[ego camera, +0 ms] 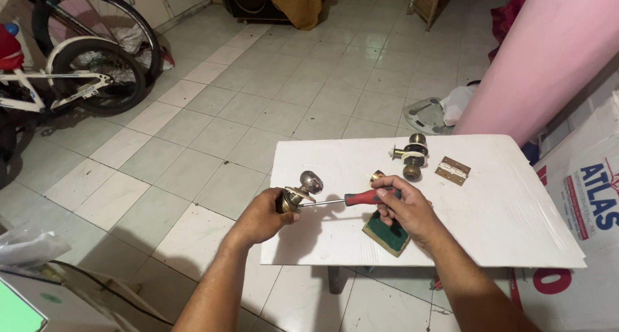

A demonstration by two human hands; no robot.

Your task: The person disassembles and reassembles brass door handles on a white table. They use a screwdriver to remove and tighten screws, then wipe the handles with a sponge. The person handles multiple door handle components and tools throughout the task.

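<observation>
My left hand (pixel 263 216) grips a brass and chrome door knob (pixel 303 189) over the left edge of a white board table (pixel 503 203). My right hand (pixel 405 209) holds a red-handled screwdriver (pixel 358 198) level, with its tip at the base of the knob. Beneath my right hand a green and yellow sponge (pixel 382 236) lies on the board. A small brass piece (pixel 376 176) sits just beyond the screwdriver handle. Farther back stand a second knob assembly (pixel 412 155) and a brass hinge (pixel 452 171).
A bicycle (pixel 77 67) leans at the far left on the tiled floor (pixel 258 106). A pink curtain (pixel 548 54) hangs at the right, above a round metal object (pixel 428 114) on the floor. A white printed box (pixel 590 196) stands beside the table's right edge.
</observation>
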